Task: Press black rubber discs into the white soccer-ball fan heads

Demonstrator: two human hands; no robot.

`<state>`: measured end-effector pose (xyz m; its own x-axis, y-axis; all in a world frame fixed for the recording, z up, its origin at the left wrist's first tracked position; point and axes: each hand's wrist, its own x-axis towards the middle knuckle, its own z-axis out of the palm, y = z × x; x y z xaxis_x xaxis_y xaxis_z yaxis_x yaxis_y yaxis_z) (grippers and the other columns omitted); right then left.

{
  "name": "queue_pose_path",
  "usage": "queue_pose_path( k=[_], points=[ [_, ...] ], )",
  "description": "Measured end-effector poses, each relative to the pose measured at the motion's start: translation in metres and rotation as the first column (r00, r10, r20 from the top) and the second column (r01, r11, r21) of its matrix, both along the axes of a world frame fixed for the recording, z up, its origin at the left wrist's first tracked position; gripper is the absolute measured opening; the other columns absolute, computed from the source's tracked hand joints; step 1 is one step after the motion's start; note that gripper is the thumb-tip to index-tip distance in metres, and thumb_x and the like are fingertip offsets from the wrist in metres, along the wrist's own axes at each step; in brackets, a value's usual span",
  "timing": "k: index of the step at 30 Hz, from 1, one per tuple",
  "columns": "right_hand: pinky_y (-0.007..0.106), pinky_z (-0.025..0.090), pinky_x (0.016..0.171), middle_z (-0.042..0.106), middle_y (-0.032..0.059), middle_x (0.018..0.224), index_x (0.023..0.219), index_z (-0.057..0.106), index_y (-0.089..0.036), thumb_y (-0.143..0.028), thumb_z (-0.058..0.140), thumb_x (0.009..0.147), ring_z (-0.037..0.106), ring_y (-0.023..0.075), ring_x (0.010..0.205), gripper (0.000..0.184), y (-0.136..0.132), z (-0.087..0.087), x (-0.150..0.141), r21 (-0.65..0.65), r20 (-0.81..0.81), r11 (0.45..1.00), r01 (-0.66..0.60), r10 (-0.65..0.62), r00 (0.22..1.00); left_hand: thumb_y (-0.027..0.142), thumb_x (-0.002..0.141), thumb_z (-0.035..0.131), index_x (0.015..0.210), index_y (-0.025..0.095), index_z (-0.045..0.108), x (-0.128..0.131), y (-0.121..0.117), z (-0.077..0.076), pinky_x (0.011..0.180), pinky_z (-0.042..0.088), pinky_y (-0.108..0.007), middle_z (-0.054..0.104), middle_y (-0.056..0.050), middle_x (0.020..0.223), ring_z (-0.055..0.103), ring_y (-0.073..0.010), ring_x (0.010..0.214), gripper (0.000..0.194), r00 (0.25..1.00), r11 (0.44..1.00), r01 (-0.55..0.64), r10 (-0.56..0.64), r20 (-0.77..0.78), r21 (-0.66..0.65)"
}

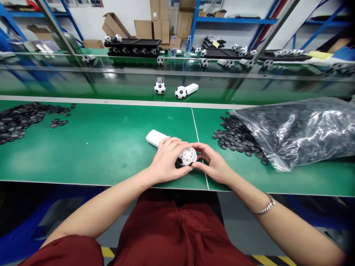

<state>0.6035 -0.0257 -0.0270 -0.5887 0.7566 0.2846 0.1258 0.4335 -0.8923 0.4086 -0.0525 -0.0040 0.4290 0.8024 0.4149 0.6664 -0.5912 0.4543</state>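
At lower centre of the frame, both hands close on a white plastic fan (186, 156) with a round lattice head, resting on the smooth green surface (97, 147): left hand (166, 162) curled over it, right hand (215, 166) pinching its edge. Glossy black discs (233, 136) spill from a crinkled bag (302, 129) at right.

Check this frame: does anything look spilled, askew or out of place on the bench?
The clear plastic bag lies on its side on the green table, and black pieces have spilled from its mouth. Both hands, left hand and right hand, grip the white fan. Nothing looks damaged.
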Motion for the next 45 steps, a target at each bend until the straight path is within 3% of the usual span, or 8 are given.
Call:
queue_pose_path(
  k=[16,21,29,33,36,39,42,45],
  points=[
    [0.037,0.051,0.077,0.059,0.0079,0.106,0.112,0.053,-0.021,-0.032,0.045,0.089,0.057,0.0205,0.096,0.027,0.029,0.012,0.019,0.101,0.214,0.993,0.068,-0.089,0.973,0.035,0.072,0.062,0.115,0.018,0.049,-0.003,0.003,-0.001,0.100,0.028,-0.042,0.059,-0.007,0.115,0.046,-0.0239,0.111,0.048,0.998,0.999,0.053,-0.053,0.018,0.000],
    [0.044,0.046,0.078,0.061,0.0091,0.080,0.081,0.067,-0.017,-0.027,0.062,0.078,0.056,0.0255,0.081,0.012,0.081,0.009,0.063,0.606,0.471,0.763,0.225,-0.572,0.672,0.042,0.068,0.068,0.112,0.019,0.052,-0.005,0.006,-0.002,0.100,0.030,-0.043,0.060,-0.007,0.113,0.048,-0.0243,0.111,0.053,0.997,0.998,0.062,-0.062,0.055,0.002],
    [0.035,0.040,0.066,0.063,0.0136,0.077,0.077,0.066,-0.011,-0.013,0.050,0.082,0.053,0.0251,0.074,0.017,0.072,0.019,0.052,0.711,0.698,0.652,-0.264,-0.610,0.376,0.037,0.070,0.066,0.127,0.024,0.040,-0.005,0.002,-0.003,0.106,0.002,-0.061,0.039,-0.007,0.139,0.013,-0.0328,0.135,0.064,0.990,0.980,0.128,-0.136,-0.041,-0.155],
    [0.034,0.037,0.063,0.061,0.0149,0.075,0.083,0.064,-0.007,-0.006,0.043,0.082,0.053,0.0259,0.074,0.022,0.072,0.025,0.043,0.680,0.732,0.653,-0.333,-0.631,0.259,0.046,0.065,0.070,0.116,0.022,0.048,-0.001,0.000,-0.006,0.106,0.007,-0.060,0.047,-0.009,0.131,0.011,-0.0352,0.134,0.061,0.997,0.988,0.051,-0.043,0.061,-0.147],
    [0.034,0.037,0.065,0.062,0.0150,0.083,0.103,0.061,-0.007,-0.007,0.040,0.084,0.053,0.0266,0.080,0.028,0.071,0.026,0.045,0.710,0.700,0.673,-0.210,-0.640,0.316,0.029,0.069,0.067,0.111,0.021,0.049,-0.003,0.001,-0.006,0.107,0.021,-0.051,0.053,-0.007,0.124,0.016,-0.0292,0.134,0.046,0.980,0.973,0.153,-0.128,0.151,-0.171],
    [0.034,0.041,0.072,0.063,0.0122,0.087,0.099,0.061,-0.011,-0.013,0.043,0.085,0.055,0.0242,0.082,0.023,0.055,0.028,0.043,0.633,0.630,0.772,0.049,-0.551,0.547,0.018,0.067,0.063,0.113,0.021,0.046,-0.005,0.002,-0.006,0.107,0.027,-0.046,0.051,-0.007,0.125,0.019,-0.0265,0.133,0.049,0.960,0.958,0.232,-0.197,0.200,-0.171],
    [0.032,0.046,0.070,0.065,0.0059,0.085,0.091,0.058,-0.017,-0.025,0.049,0.086,0.059,0.0193,0.076,0.013,0.025,0.030,0.033,0.254,0.398,0.924,0.284,-0.368,0.841,0.018,0.066,0.062,0.113,0.020,0.046,-0.004,0.002,-0.008,0.108,0.025,-0.047,0.052,-0.008,0.122,0.021,-0.0272,0.132,0.050,0.963,0.967,0.215,-0.188,0.192,-0.133],
    [0.030,0.047,0.070,0.063,0.0046,0.088,0.086,0.058,-0.020,-0.033,0.054,0.083,0.059,0.0180,0.080,0.015,-0.005,0.029,0.019,-0.006,0.180,0.963,0.269,-0.264,0.948,0.020,0.066,0.061,0.114,0.019,0.046,-0.002,0.002,-0.010,0.108,0.025,-0.048,0.052,-0.008,0.121,0.021,-0.0278,0.132,0.050,0.968,0.973,0.203,-0.182,0.174,-0.113]
  ],
)
